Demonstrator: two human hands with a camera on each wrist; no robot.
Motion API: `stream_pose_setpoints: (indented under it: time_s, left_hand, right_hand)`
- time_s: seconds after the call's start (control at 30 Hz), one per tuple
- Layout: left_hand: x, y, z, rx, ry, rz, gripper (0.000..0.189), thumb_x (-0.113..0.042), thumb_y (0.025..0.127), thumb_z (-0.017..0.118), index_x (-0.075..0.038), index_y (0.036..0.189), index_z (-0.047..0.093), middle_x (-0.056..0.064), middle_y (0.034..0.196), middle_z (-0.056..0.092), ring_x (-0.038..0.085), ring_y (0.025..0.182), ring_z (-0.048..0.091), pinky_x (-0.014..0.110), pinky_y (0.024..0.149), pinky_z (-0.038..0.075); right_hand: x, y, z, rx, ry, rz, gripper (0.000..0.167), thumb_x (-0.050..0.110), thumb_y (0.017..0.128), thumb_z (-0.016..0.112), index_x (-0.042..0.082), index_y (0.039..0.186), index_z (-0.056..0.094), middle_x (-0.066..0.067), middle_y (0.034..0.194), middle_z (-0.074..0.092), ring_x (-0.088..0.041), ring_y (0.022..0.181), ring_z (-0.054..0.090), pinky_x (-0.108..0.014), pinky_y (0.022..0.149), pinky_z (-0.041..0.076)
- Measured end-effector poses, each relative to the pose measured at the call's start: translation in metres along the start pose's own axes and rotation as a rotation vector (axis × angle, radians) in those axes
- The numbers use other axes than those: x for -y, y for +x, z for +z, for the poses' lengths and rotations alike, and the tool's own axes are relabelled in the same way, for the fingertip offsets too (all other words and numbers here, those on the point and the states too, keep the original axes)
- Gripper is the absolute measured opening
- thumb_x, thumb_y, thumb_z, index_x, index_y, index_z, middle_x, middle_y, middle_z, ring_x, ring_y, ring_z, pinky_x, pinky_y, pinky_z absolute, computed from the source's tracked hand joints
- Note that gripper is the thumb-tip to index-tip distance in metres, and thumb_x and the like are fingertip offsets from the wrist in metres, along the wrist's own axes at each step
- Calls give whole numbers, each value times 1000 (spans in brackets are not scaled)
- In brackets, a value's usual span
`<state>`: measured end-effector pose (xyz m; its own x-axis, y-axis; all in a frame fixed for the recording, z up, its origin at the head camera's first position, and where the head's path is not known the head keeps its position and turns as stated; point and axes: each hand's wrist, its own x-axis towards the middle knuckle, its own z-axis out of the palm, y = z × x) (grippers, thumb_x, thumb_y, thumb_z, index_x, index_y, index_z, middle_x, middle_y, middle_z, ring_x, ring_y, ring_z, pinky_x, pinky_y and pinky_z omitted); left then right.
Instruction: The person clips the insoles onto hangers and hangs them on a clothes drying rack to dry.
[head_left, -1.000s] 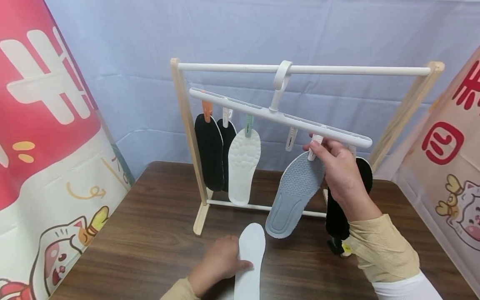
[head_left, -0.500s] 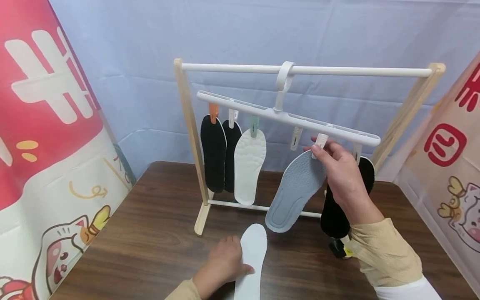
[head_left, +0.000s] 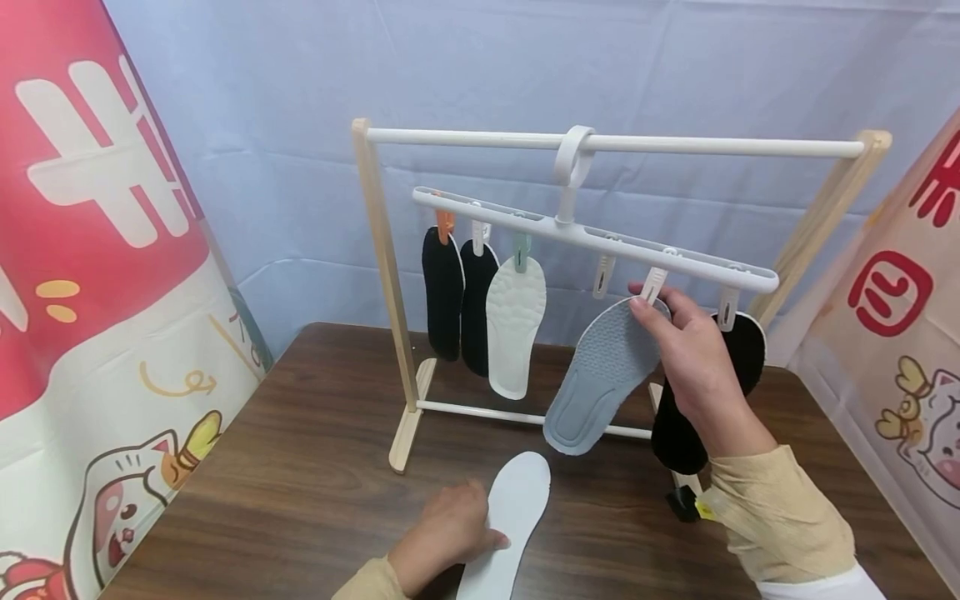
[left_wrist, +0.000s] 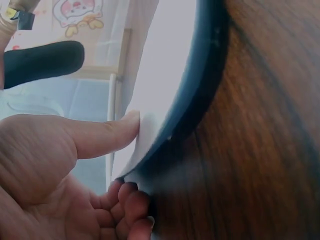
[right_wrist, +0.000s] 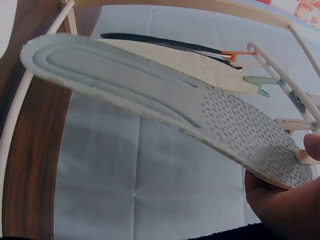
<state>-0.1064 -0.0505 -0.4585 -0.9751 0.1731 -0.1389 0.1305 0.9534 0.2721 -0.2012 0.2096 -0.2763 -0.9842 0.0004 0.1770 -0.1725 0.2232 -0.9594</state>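
Note:
My right hand (head_left: 701, 367) pinches the top of a grey insole (head_left: 600, 375) at a white clip (head_left: 655, 283) on the tilted white hanger (head_left: 626, 245). In the right wrist view, the insole's dimpled forefoot (right_wrist: 250, 132) lies by the fingers, its heel pointing away. Low over the table, my left hand (head_left: 453, 525) holds a white insole (head_left: 521, 496) by its edge. The left wrist view shows the thumb (left_wrist: 107, 135) on its pale face, with the fingers curled by the edge below. The lower end of that insole is cut off in the head view.
The hanger hooks over a white-barred wooden rack (head_left: 386, 275). Left of the grey insole hang two black insoles (head_left: 444, 292) and a textured white insole (head_left: 516, 325); another black insole (head_left: 682, 433) hangs right. One white clip (head_left: 603, 275) holds nothing. The table (head_left: 300, 467) is brown wood.
The hanger has swung slightly to the right, the grey insole and right hand with it. The white insole in my left hand has tilted, its top end shifting right.

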Motion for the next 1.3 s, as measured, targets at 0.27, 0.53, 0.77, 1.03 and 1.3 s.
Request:
stream_pose_setpoints:
  time_s: [0.27, 0.53, 0.77, 1.03, 1.3]
  left_hand:
    - [1, 1, -1, -2, -58, -13, 63, -52, 66, 90, -2, 91, 59, 14, 78, 64, 34, 78, 64, 44, 71, 51]
    - [5, 2, 1, -4, -96, 1, 59, -50, 67, 90, -4, 90, 62, 13, 78, 65, 33, 78, 63, 44, 71, 50]
    - [9, 3, 2, 16, -128, 44, 50, -50, 73, 86, -7, 83, 63, 9, 76, 64, 28, 74, 60, 41, 71, 47]
    - [13, 3, 0, 20, -273, 51, 40, -45, 76, 84, -14, 82, 59, -2, 71, 59, 19, 70, 56, 35, 66, 44]
    - [15, 3, 0, 25, -317, 67, 37, -42, 79, 82, -14, 82, 58, -2, 74, 59, 17, 70, 54, 33, 63, 44]
  right_hand:
    - [-6, -2, -4, 49, -77, 26, 62, 46, 102, 57, 9, 150, 45, -5, 138, 52, -9, 119, 50, -42, 108, 38]
    - [-22, -9, -6, 71, -46, 13, 50, 33, 103, 61, 2, 140, 50, 24, 103, 64, 4, 99, 60, -15, 84, 47]
    - [-38, -16, -7, 88, -105, 90, 59, 36, 103, 59, -1, 146, 44, 28, 104, 61, 10, 104, 55, -19, 92, 44]
    - [-56, -23, -7, 94, -131, 138, 60, 35, 104, 57, -3, 147, 43, 13, 118, 63, 12, 102, 55, -17, 90, 46]
    - [-68, -27, -5, 94, -192, 207, 64, 43, 104, 55, -2, 147, 45, -17, 139, 55, 1, 107, 51, -32, 97, 41]
